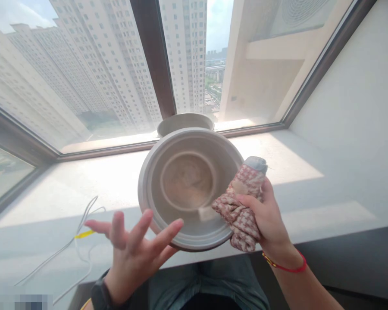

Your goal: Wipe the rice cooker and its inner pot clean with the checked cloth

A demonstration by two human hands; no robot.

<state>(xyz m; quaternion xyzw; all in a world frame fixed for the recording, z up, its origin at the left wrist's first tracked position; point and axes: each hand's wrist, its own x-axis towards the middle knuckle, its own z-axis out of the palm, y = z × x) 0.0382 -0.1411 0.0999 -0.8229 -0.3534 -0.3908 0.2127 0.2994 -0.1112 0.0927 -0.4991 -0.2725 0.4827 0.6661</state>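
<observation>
A round grey bowl-shaped pot is held up and tilted towards me, its hollow inside showing. My left hand is under its lower left rim, palm up, fingers spread, with fingertips touching the rim. My right hand is closed around a bunched red-and-white checked cloth, which presses against the pot's right rim. A red string bracelet circles my right wrist. A dark watch sits on my left wrist.
A second grey bowl stands behind on the pale window sill. White cables with a yellow tag lie on the sill at left. Large windows face tall buildings. A white wall rises at right. My jeans show below.
</observation>
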